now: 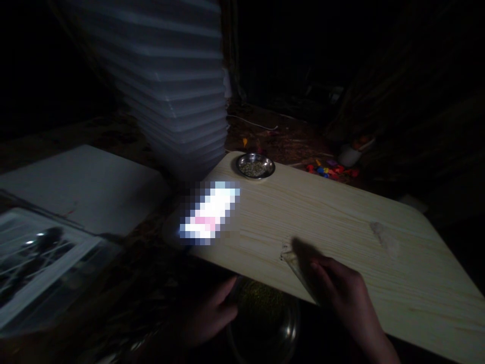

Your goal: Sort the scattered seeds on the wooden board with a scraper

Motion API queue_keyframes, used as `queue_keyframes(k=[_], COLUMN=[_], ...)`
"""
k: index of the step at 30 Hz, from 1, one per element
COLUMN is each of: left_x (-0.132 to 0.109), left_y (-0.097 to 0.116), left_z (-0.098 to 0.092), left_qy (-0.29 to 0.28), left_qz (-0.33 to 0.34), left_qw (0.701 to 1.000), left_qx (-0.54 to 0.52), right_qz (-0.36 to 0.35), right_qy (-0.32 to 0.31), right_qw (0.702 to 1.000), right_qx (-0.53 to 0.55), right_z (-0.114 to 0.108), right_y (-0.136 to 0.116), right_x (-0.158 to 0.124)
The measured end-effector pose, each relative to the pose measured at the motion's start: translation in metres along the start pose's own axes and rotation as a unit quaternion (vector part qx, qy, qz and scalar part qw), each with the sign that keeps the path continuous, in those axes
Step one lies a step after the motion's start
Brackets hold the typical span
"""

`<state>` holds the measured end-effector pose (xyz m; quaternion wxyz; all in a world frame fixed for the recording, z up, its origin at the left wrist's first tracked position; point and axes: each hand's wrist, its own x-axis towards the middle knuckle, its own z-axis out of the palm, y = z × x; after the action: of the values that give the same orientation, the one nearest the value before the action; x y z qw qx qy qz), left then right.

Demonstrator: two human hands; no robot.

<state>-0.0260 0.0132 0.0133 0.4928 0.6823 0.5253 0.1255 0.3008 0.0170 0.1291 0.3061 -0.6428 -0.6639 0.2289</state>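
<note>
A metal bowl [294,328] with a greenish, grainy layer inside sits below the near edge of the wooden table [261,222]. My left hand [212,316] grips its left rim between thumb and fingers. Over the table edge, my right hand [346,288] is closed on a thin, pale, flat piece [297,268], whose exact kind the dim light hides. The tip of this piece touches the tabletop beside a few small dark specks [284,252].
A small steel dish [255,167] of pale seeds or grains stands at the table's far corner. Nearby lies a bright, pixelated phone-like screen [210,215]. To the left are a white board [83,187] and a clear-topped box [41,263]. Colourful small pieces [333,170] lie beyond the table.
</note>
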Motion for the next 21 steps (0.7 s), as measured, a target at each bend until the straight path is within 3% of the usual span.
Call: queue_keyframes(k=[3,11,17,21], left_x=[0.0,0.002,0.001,-0.001], left_y=[0.002,0.03,0.014,0.02], left_z=[0.0,-0.009,-0.004,-0.007], left_qy=[-0.011,-0.045,-0.016,-0.009], left_qz=[-0.003,-0.03,0.007,0.01], left_qw=[1.0,0.999,1.0,1.0], left_qx=[-0.004,-0.007,-0.01,0.01], right_qz=[0.007,0.017,0.02,0.018], right_qy=[-0.01,-0.017,-0.004,0.001], right_qw=[1.0,1.0,1.0,1.0], right_qx=[-0.003,0.001,-0.008,-0.005], right_z=[-0.002,-0.002,-0.004,-0.002], right_y=[0.002,0.003,0.007,0.004], right_x=[-0.003,-0.009,-0.008,-0.004])
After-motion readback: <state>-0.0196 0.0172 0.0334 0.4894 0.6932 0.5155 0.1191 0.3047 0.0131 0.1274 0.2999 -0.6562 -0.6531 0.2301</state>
